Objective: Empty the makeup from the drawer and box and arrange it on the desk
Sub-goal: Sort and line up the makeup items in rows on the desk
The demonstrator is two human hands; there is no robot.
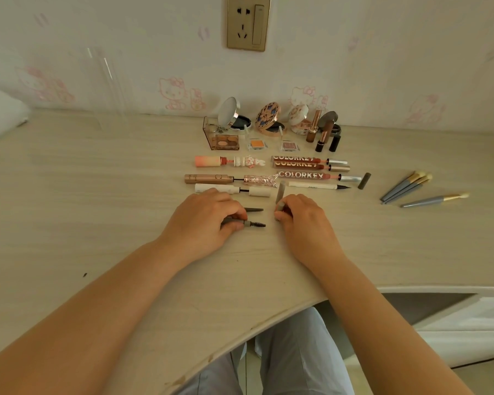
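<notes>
Both hands' fingers (234, 220) apparently around pencils (248, 223)

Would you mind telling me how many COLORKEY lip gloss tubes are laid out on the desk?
3. Two COLORKEY tubes lie stacked close together, one directly behind the other, and a third lies just in front of them, shifted slightly right. None appears hidden.

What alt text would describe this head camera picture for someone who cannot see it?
A person's left hand holds a grey brow pencil and the right hand a grey cap on a pale desk. Behind them lie rows of opened makeup, with brushes at right.
</notes>
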